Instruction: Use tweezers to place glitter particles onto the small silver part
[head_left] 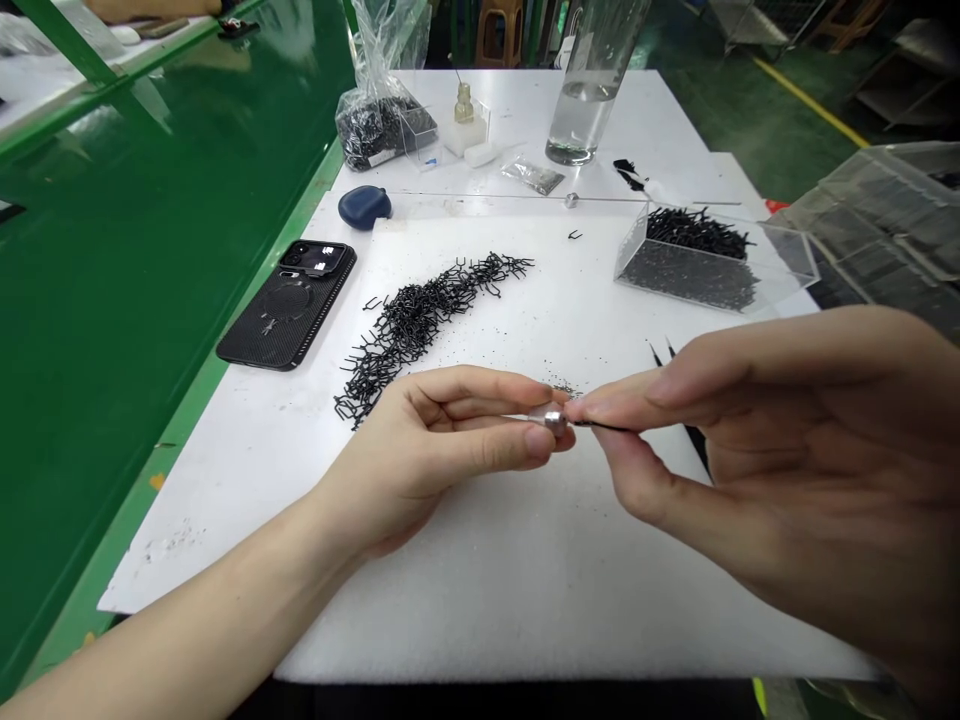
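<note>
My left hand [442, 445] pinches a small silver metal part [556, 422] between thumb and fingertips, above a white foam board [480, 600]. My right hand [727, 430] faces it, its thumb and finger holding a thin black wire piece [604, 425] against the silver part. Black pointed tweezers [694, 440] show partly behind my right hand, and I cannot tell whether that hand grips them. A loose heap of bent black wire clips [420, 325] lies on the board just beyond my left hand.
A clear acrylic box of black clips [694, 260] stands at the right. A black phone [289, 305] and blue pouch [364, 207] lie at the left. A water bottle [585, 90], a plastic bag of clips [375, 125] and a green-edged bench [157, 300] surround the work area.
</note>
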